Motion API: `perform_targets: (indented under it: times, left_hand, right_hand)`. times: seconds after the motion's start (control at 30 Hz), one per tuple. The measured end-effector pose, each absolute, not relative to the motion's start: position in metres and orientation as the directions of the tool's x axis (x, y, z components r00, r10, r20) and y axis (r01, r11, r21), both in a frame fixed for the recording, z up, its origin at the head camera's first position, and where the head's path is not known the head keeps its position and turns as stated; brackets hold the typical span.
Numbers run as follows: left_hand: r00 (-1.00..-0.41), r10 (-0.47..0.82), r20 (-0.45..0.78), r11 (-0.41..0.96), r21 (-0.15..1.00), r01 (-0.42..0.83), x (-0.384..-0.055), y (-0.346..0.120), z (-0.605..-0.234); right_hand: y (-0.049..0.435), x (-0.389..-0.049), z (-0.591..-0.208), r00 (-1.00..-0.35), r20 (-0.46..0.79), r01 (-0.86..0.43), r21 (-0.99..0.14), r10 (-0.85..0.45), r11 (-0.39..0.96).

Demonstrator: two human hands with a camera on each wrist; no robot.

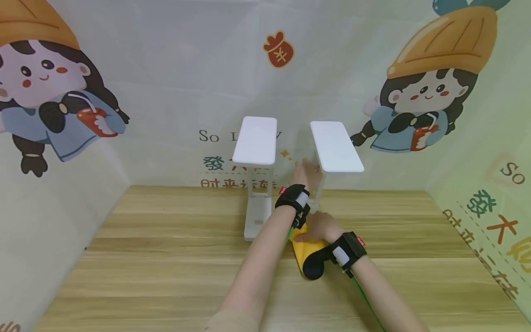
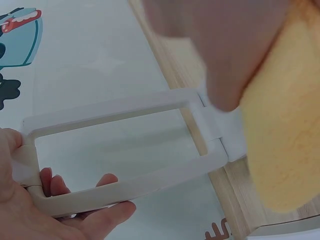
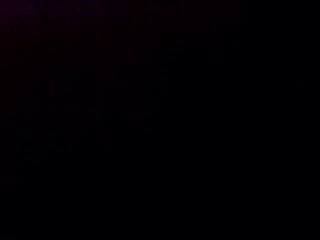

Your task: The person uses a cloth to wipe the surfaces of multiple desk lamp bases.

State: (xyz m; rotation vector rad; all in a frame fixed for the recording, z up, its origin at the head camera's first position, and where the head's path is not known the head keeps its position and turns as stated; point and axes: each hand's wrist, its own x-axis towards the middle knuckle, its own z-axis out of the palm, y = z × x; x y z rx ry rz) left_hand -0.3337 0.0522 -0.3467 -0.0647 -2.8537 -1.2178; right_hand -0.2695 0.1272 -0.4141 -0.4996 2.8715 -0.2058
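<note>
Two white folding stands with flat rectangular tops are on the table. My left hand (image 1: 306,173) reaches behind the right stand (image 1: 337,146). In the left wrist view, its fingers curl round one end of that stand's white open frame (image 2: 160,181), with the thumb side at the corner. Lower down, my right hand (image 1: 323,227) holds a yellow cloth (image 1: 304,251) by the base of the same stand. Much of that base is hidden behind hands and cloth. The cloth hangs close beside the frame's hinge in the left wrist view. The right wrist view is almost black.
The left stand (image 1: 256,140) is upright just left of my left forearm. Printed cloth walls (image 1: 174,60) enclose the wooden table (image 1: 166,258) at the back and sides. A green cable (image 1: 365,297) trails from the right wrist band along the forearm.
</note>
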Motion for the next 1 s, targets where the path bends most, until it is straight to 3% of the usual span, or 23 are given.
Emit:
perform_targets:
  times: [0.2, 0.47, 0.6, 0.7, 0.77, 0.93, 1.0]
  left_hand:
    - [-0.998, 0.032, 0.056, 0.691, 0.72, 0.063, -0.337, 0.052, -0.344]
    - [-0.999, 0.03, 0.045, 0.724, 0.688, 0.053, -0.338, 0.053, -0.342]
    - [-0.998, 0.035, 0.06, 0.722, 0.689, 0.067, -0.336, 0.053, -0.342]
    - [-0.997, 0.04, 0.062, 0.716, 0.694, 0.071, -0.335, 0.054, -0.342]
    - [-0.998, 0.038, 0.055, 0.714, 0.697, 0.066, -0.334, 0.054, -0.342]
    - [-0.999, 0.03, 0.028, 0.716, 0.697, 0.041, -0.332, 0.055, -0.342]
    - [-0.999, 0.039, 0.021, 0.717, 0.696, 0.043, -0.331, 0.055, -0.342]
  right_hand:
    - [0.13, -0.283, -0.422, -0.94, 0.011, -0.336, -0.201, -0.341, 0.92]
    - [0.124, -0.267, -0.407, -0.917, -0.242, -0.284, -0.169, -0.319, 0.944]
    - [0.127, -0.278, -0.415, -0.948, -0.044, -0.3, -0.194, -0.314, 0.934]
    - [0.13, -0.28, -0.423, -0.937, 0.091, -0.35, -0.178, -0.338, 0.92]
    - [0.131, -0.276, -0.423, -0.935, 0.047, -0.355, -0.175, -0.353, 0.918]
    - [0.129, -0.263, -0.409, -0.917, -0.225, -0.297, -0.164, -0.329, 0.941]
    - [0.128, -0.262, -0.406, -0.913, -0.26, -0.279, -0.16, -0.313, 0.947]
